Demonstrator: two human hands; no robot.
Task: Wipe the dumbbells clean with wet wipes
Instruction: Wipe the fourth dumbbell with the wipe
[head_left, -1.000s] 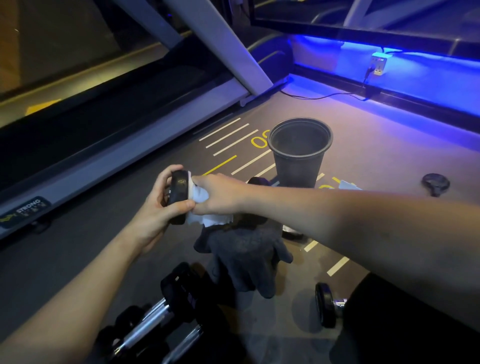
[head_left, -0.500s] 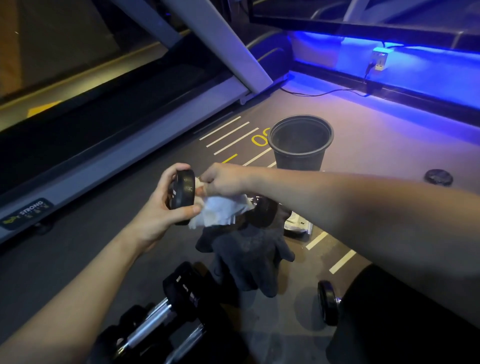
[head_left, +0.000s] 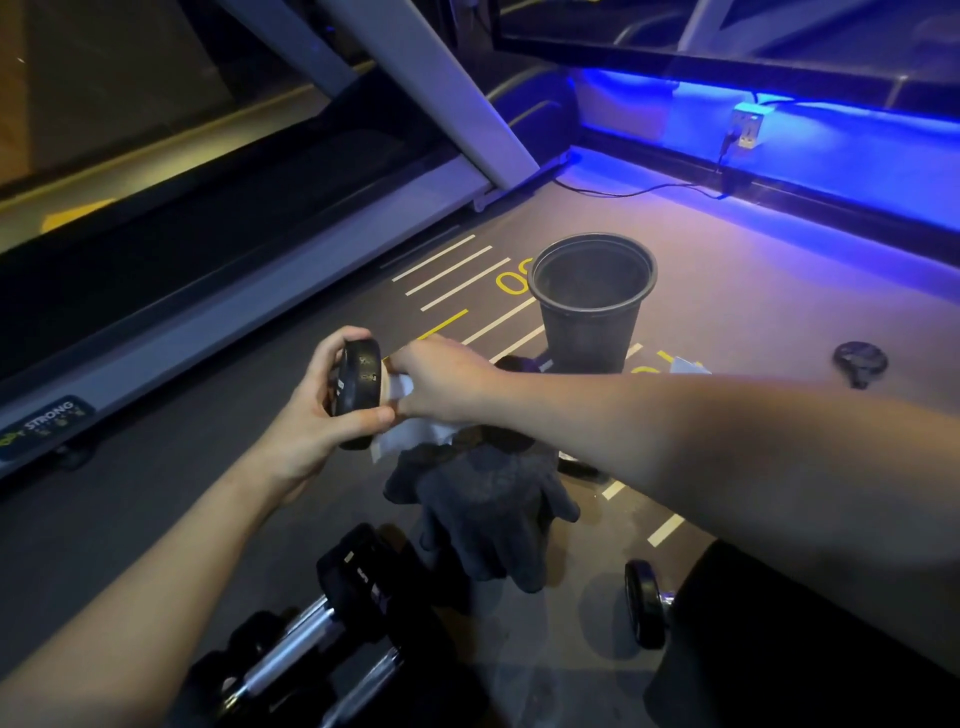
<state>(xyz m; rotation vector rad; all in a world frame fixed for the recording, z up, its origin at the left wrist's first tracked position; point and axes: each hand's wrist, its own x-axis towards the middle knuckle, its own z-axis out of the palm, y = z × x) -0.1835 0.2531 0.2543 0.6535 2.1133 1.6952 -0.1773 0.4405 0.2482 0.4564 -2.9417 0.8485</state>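
My right hand (head_left: 441, 382) has pulled the wet wipe (head_left: 410, 434) back against the dumbbell (head_left: 358, 392) head my left hand (head_left: 311, 415) clamps, fingers pinched on it, scrubbing continues

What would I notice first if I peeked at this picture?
Two hands in the middle: the left hand grips a black dumbbell while the right hand rubs it with a white wet wipe. Behind them stands a dark bucket, under glowing blue light at the far wall.

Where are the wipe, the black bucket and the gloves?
wet wipe (head_left: 410, 440), head view, on its hanging lower part.
black bucket (head_left: 587, 332), head view, on its outer wall.
gloves (head_left: 488, 512), head view, on the middle.
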